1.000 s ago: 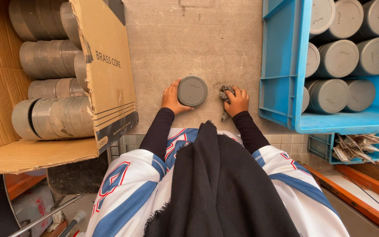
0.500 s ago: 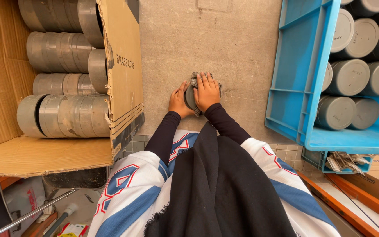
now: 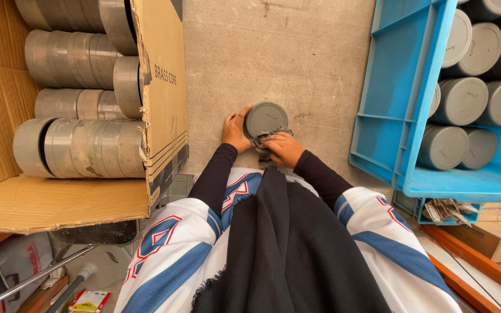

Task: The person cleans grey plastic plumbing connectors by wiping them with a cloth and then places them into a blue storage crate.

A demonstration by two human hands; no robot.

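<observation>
— Currently, where is the grey round cap [image 3: 266,119]?
— On the concrete desk [image 3: 297,58], between the cardboard box [image 3: 163,104] and the blue crate [image 3: 401,116].
— Hands?
— Left hand [image 3: 234,131] grips the cap's edge; right hand [image 3: 284,148] pinches a grey rag [image 3: 264,139] against it.

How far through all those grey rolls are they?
Looks under way. The blue crate already holds about a dozen grey cylinders. In hand: the left hand steadies one grey cylinder on the concrete while the right hand presses a rag to it. The cardboard box holds many dusty rolls.
</observation>
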